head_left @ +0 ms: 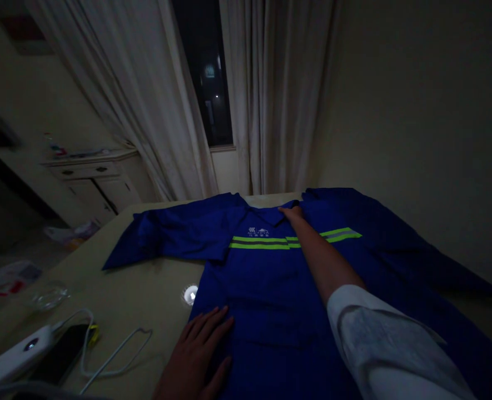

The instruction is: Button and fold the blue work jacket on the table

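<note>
Your grip is open on both hands and clamped on nothing. Your left hand (194, 355) lies flat with its fingers spread apart, pressing down on the lower part of a blue work shirt (266, 283), at the edge nearest you. Your right hand (291, 213) stretches forward from a white sleeve (391, 344), its fingers lying together over the shirt's collar with no visible pinch.

The shirt lies spread out on a beige surface (125, 289), collar away from you, sleeves out to both sides. A lime reflective stripe (258, 243) crosses the chest beneath a small white logo (257, 232).

To your left on the surface are a white power strip (15, 355), a black phone (60, 353), a white cable (113, 355) and a clear glass dish (49, 297). White curtains (137, 100) hang beyond, beside a dark window (204, 72).
</note>
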A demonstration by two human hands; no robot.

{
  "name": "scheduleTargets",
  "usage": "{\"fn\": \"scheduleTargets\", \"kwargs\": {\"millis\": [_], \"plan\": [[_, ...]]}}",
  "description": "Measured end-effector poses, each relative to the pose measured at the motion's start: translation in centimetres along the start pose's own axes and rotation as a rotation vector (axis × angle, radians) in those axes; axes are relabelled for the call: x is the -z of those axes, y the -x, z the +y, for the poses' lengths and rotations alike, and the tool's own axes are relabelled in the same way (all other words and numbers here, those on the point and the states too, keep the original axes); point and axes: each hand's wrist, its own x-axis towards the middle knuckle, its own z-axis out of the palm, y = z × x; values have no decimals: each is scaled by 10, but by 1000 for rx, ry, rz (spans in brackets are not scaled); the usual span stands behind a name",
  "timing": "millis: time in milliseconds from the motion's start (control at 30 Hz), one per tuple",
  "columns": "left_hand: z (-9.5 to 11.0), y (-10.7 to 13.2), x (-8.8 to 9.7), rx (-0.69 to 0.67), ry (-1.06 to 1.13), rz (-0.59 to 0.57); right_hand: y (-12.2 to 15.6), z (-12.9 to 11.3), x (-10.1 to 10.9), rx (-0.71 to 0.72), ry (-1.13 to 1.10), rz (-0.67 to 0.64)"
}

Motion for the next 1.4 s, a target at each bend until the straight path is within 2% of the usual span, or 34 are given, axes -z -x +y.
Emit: {"fn": "scheduleTargets", "kwargs": {"millis": [100, 167, 300, 367, 400, 500, 567, 667, 733, 833, 900, 967, 1067, 1200, 1300, 1400], "plan": [[-1, 0, 0, 6, 16, -15, -8, -15, -4, -43, -113, -46], [-1, 1, 0, 15, 41, -30, -16, -29, 3, -18, -228, -77], [1, 2, 1, 55, 70, -63, -29, -53, 38, 93, -565, -203], [2, 1, 2, 70, 76, -76, -23, -54, 56, 152, -770, -336], [2, 1, 2, 74, 81, -79, -16, -51, 63, 181, -797, -388], [2, 0, 2, 78, 91, -87, 28, -27, 70, 242, -548, -407], [1, 1, 0, 73, 90, -84, 67, -2, 71, 371, -246, -388], [-1, 3, -6, 90, 60, -46, 119, 39, 81, 673, 330, -368], [-3, 4, -10, 107, 29, -23, 140, 59, 98, 712, 583, -294], [-5, 5, -14, 118, 5, -30, 159, 75, 129, 573, 604, -157], [-7, 4, -15, 124, 11, -47, 175, 78, 143, 546, 531, -142], [-8, 3, -16, 126, 23, -62, 195, 80, 146, 580, 488, -203], [-12, 4, -16, 118, 39, -96, 220, 81, 143, 598, 549, -306], [-16, 5, -7, 121, 53, -175, 221, 75, 143, 525, 611, -346], [-12, -14, 10, 149, 28, -267, 215, 72, 140, 498, 622, -352], [4, -61, 22, 186, 12, -306, 217, 74, 131, 464, 613, -278]]}}
